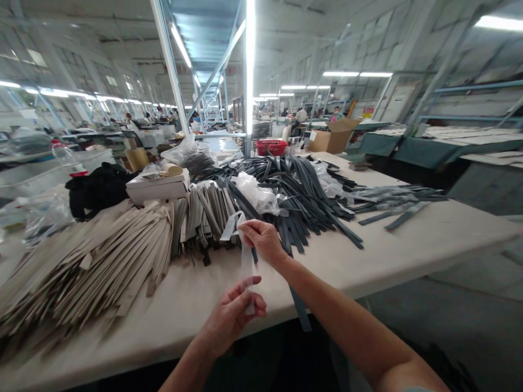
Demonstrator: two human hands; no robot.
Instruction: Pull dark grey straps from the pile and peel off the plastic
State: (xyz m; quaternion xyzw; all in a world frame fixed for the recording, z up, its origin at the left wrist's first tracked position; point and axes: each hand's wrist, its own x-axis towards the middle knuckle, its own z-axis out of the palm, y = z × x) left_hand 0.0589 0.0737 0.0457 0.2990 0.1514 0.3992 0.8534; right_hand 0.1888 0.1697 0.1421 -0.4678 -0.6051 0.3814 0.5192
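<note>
A translucent whitish strip (247, 261), apparently thin film or backing tape, runs between my two hands above the table. My right hand (265, 240) is closed, pinching its upper part, where a pale loose end sticks out to the left. Below and nearer to me, my left hand (235, 311) has its lower end between thumb and fingers. Dark grey strips (300, 185) lie heaped just beyond my right hand, and one dark strip (300, 310) hangs over the table's front edge under my right forearm. Crumpled white plastic film (259, 193) rests on the heap.
Beige strips (118, 256) are fanned across the table (392, 247) at the left, with a white box (158, 185) and black cloth (98, 188) behind. Farther back are a red basket (271, 147) and a cardboard carton (333, 136). A metal post (249, 81) rises behind the heap.
</note>
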